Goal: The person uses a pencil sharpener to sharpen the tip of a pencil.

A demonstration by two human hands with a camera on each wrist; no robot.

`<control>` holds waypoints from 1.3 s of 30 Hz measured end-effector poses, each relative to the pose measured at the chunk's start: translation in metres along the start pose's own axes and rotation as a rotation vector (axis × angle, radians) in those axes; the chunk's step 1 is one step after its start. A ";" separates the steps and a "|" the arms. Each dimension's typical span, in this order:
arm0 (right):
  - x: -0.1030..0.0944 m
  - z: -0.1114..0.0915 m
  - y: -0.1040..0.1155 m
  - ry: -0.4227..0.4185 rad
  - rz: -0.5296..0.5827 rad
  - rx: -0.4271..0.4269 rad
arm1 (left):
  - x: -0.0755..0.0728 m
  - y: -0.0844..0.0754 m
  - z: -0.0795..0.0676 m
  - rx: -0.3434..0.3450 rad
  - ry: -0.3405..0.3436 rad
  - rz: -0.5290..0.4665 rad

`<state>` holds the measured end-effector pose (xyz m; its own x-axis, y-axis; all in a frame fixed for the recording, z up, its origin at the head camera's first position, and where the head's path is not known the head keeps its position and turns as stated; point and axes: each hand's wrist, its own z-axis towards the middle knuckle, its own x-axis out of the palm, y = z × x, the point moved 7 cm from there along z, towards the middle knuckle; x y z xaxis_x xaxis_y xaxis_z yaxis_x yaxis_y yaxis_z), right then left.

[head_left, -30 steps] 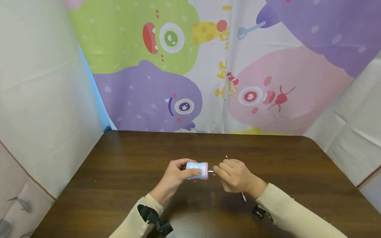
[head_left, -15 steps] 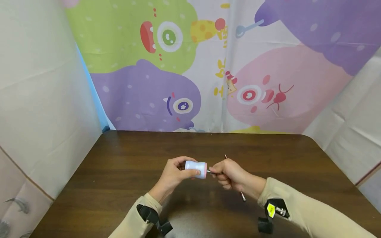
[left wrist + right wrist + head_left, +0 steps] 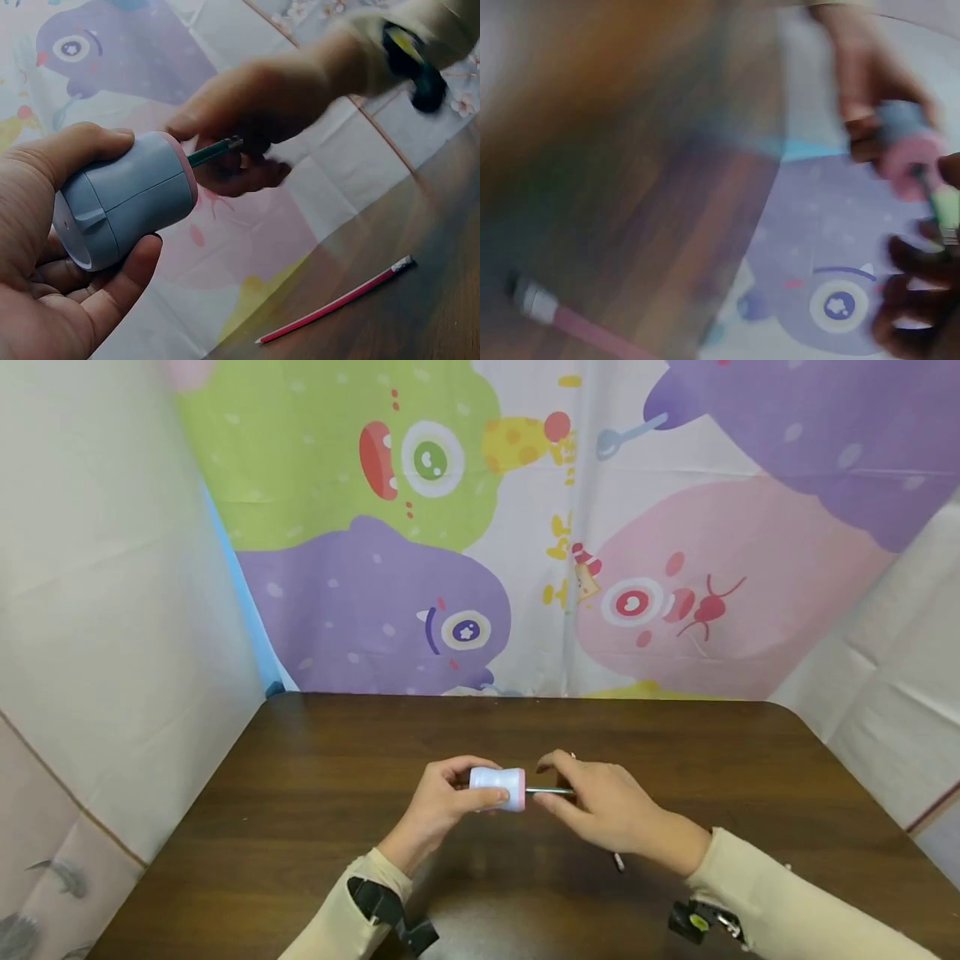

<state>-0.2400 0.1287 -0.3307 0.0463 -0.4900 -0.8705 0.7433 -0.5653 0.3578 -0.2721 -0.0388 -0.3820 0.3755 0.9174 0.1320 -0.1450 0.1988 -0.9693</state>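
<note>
My left hand (image 3: 435,810) holds a small light-blue pencil sharpener (image 3: 495,788) with a pink end, thumb on one side and fingers round the other. Out of the pink end (image 3: 184,166) sticks a dark green pencil (image 3: 210,153), its metal-banded tail pointing right. My right hand (image 3: 618,806) is around the pencil's tail, with thumb and forefinger spread apart on either side of it. A red pencil (image 3: 334,307) lies on the table beyond the sharpener in the left wrist view; in the head view the right hand mostly covers it.
The dark wooden table (image 3: 337,752) runs back to a cartoon-printed curtain (image 3: 540,635). Pale cloth hangs at both sides. Black camera mounts sit on the left wrist (image 3: 382,902) and the right wrist (image 3: 705,920).
My right hand has rolled over, loosened its pinch on the green pencil and shifted slightly right, so more of the pencil shows. The left hand and sharpener have stayed about where they were.
</note>
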 end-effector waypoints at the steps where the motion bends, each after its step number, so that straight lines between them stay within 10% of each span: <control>1: -0.001 -0.003 0.006 -0.096 -0.176 -0.121 | 0.000 0.000 0.000 -0.004 -0.004 -0.010; 6: 0.005 -0.019 0.023 -0.461 -0.587 -0.538 | 0.001 0.001 0.000 -0.016 -0.010 -0.040; 17: 0.014 -0.021 0.020 -0.645 -0.560 -0.768 | 0.007 0.008 0.000 -0.052 -0.017 -0.075; 24: 0.013 -0.008 0.014 -0.465 -0.020 -0.328 | 0.006 0.008 -0.001 -0.049 -0.026 -0.057; 34: 0.034 0.001 -0.011 0.209 1.071 0.674 | 0.000 0.000 -0.002 0.004 -0.036 -0.001; 39: 0.041 -0.003 -0.008 0.450 1.255 0.788 | 0.000 -0.007 -0.003 0.051 -0.005 0.028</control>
<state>-0.2420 0.1157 -0.3706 0.6474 -0.7491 0.1402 -0.4463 -0.2235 0.8665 -0.2685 -0.0407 -0.3755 0.3666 0.9243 0.1064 -0.2015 0.1905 -0.9608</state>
